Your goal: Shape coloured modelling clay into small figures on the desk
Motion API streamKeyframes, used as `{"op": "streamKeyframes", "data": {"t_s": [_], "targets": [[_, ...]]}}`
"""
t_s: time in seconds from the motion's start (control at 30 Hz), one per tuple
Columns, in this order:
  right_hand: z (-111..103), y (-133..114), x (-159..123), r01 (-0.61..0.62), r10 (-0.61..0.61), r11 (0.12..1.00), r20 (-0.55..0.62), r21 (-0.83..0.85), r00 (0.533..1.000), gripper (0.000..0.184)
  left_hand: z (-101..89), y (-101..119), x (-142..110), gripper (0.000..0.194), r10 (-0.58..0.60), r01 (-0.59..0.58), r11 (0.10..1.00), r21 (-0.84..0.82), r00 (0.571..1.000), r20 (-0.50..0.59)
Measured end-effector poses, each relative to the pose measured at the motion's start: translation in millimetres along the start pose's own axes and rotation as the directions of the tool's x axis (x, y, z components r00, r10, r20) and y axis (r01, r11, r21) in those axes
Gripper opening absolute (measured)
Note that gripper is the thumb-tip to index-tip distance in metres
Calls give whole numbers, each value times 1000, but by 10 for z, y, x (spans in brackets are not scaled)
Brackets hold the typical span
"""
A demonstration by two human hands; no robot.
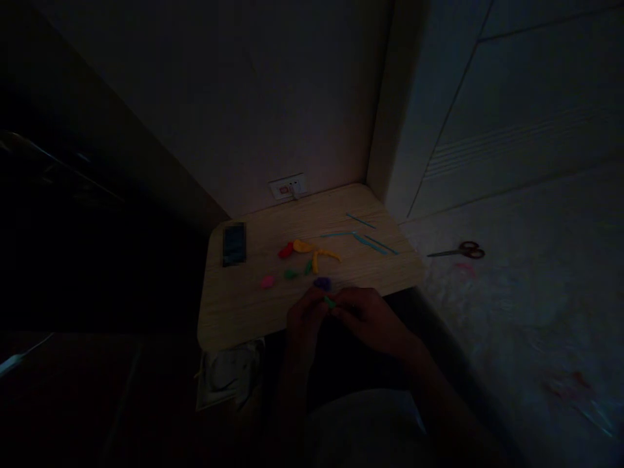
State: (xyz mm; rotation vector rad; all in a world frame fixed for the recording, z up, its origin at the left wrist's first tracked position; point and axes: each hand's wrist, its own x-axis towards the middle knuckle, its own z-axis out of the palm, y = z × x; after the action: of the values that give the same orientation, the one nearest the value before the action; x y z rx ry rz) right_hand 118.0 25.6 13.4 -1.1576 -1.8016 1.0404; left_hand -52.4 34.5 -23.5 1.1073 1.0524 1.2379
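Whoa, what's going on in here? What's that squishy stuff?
A person is holding a small green piece between the fingertips of their left hand and right hand, at the table's near edge. It looks like modelling clay. A purple lump lies just beyond the hands, and a pink lump sits off to the left. Thin blue sticks lie farther right.

my two hands point(363, 316), three green lumps point(291, 274), one pink lump point(267, 281), one red lump point(285, 250), one purple lump point(322, 283), one phone point(234, 244), one pair of scissors point(468, 249)
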Motion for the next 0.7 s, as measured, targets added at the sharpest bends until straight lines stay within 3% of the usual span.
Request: {"op": "streamKeyframes", "data": {"t_s": [0.17,0.23,0.3,0.37,0.43,0.47,0.5,0.6,0.7], "targets": [[22,39,-6,-13,12,998,-13,-54,1000,15,-4,12,14,33,18,-16,999,49,999,-27],[19,54,-10,-31,28,997,-50,-71,998,16,-99,66,58,37,56,-49,993,111,996,-66],[6,67,-13,-71,63,994,-89,-88,994,17,-291,165,159,36,170,-122,959,257,970,-173],[-13,79,-15,-100,89,991,-110,-93,990,18,-575,288,338,31,309,-161,846,508,925,-221],[-27,94,-14,-103,91,990,-124,-97,988,19,-911,397,597,28,449,-127,665,736,856,-257],[-31,102,-13,-100,87,990,-128,-99,988,20,-1080,435,748,28,477,-93,584,806,843,-249],[-33,110,-11,-97,84,990,-130,-101,988,20,-1238,459,907,31,489,-63,522,851,839,-238],[-30,124,-3,-82,68,991,-129,-107,989,20,-1594,460,1352,51,393,119,331,936,884,-252],[-30,124,5,-79,66,991,-122,-105,990,20,-1745,413,1638,63,303,178,197,964,924,-233]]}}
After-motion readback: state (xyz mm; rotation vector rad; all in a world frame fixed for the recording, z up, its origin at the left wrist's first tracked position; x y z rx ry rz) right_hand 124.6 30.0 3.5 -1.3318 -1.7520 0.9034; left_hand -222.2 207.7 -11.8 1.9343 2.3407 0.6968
